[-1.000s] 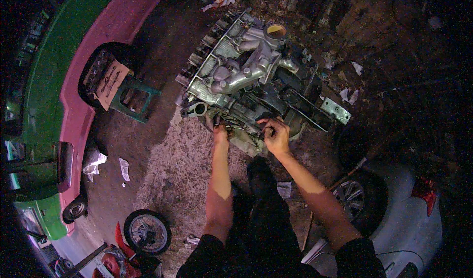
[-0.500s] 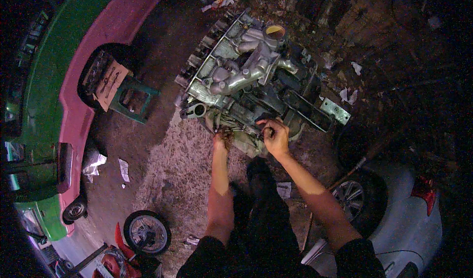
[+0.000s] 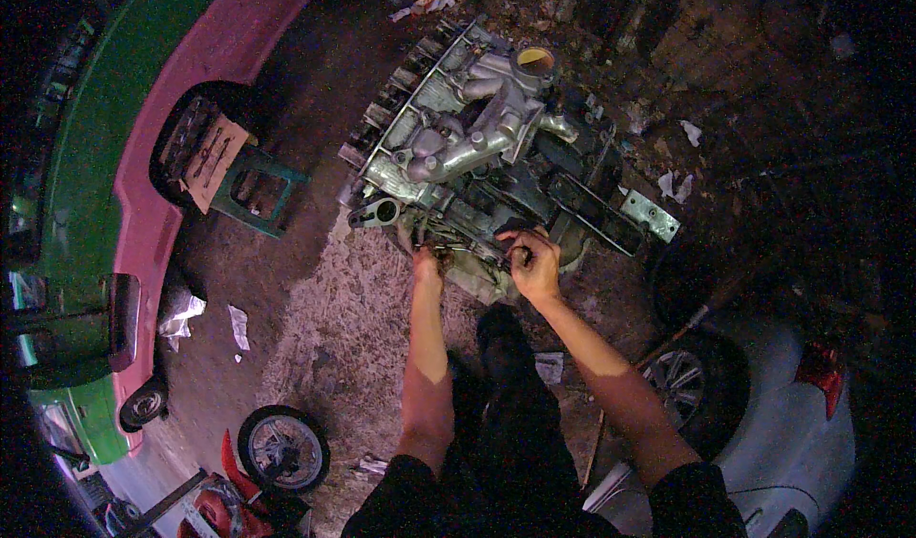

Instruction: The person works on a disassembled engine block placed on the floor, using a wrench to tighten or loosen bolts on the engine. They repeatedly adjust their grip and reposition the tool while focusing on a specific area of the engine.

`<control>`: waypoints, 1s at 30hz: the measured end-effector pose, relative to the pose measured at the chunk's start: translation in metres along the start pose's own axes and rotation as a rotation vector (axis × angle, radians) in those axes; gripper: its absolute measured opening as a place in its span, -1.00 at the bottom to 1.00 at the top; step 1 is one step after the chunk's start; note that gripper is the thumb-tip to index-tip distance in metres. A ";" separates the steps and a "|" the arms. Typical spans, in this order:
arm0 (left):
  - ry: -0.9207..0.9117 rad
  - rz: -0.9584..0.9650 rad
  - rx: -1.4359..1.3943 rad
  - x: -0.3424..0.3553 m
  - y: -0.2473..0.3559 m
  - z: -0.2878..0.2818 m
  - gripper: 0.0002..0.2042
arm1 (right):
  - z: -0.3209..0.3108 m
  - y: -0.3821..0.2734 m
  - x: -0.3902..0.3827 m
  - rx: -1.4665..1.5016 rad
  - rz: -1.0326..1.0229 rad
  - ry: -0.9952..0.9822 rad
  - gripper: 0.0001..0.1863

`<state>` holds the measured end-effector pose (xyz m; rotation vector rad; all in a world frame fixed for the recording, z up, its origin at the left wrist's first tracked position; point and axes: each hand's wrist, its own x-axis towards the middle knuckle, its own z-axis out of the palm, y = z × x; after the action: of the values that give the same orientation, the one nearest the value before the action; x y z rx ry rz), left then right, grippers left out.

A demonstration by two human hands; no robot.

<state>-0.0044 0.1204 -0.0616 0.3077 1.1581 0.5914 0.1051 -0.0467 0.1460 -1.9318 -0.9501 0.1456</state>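
The left grip [image 3: 429,263] is at the near edge of a silvery metal engine [image 3: 477,149]; the right grip [image 3: 534,263] is curled at the same edge. A green stool [image 3: 231,191] stands beside a pink-and-green vehicle [image 3: 145,193]; a grey car [image 3: 787,452] is at lower right.

Showing smooth, silvery metal on the manifold [image 3: 474,149], looking darker and duller over the engine [image 3: 506,204]. Appearing matt and plastic-like on the green stool [image 3: 227,195], papery on the brown cardboard [image 3: 225,163]. Gleaming softly along the grey car [image 3: 792,443]. Looking rough across the gritty floor [image 3: 324,319], cloth-soft in the black sleeves [image 3: 697,500].
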 end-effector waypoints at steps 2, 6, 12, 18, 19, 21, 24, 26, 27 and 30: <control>0.031 0.022 0.007 0.001 -0.005 0.001 -0.76 | 0.001 0.002 0.000 0.021 0.028 -0.008 -0.93; 0.094 0.118 0.123 -0.002 -0.011 0.008 -0.75 | 0.001 0.002 -0.002 -0.028 -0.011 0.005 -0.93; 0.045 0.210 0.281 -0.033 -0.009 0.016 -0.82 | 0.000 -0.004 -0.001 -0.024 0.041 0.001 -0.93; -0.025 0.305 0.372 -0.030 -0.012 0.012 -0.61 | -0.001 -0.002 0.000 -0.017 -0.044 0.016 -0.91; -0.008 0.301 0.457 -0.022 -0.014 0.011 -0.60 | 0.000 -0.001 0.000 -0.012 -0.042 0.020 -0.91; -0.051 0.353 0.486 -0.004 -0.020 0.008 -0.58 | 0.000 0.000 0.000 -0.016 -0.037 0.024 -0.91; -0.057 0.459 0.481 0.022 -0.038 -0.006 -0.57 | 0.001 -0.002 0.000 -0.023 -0.025 0.028 -0.91; -0.049 0.516 0.496 0.039 -0.047 -0.014 -0.57 | 0.001 -0.002 0.001 -0.008 -0.012 0.036 -0.90; -0.036 0.525 0.525 0.045 -0.049 -0.015 -0.57 | 0.001 -0.003 0.001 -0.019 -0.021 0.045 -0.90; 0.006 0.553 0.609 0.038 -0.045 -0.011 -0.56 | 0.002 -0.002 0.001 -0.015 -0.036 0.064 -0.91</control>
<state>0.0088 0.1050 -0.1181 1.1734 1.2441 0.7040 0.1036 -0.0440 0.1468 -1.9201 -0.9455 0.0555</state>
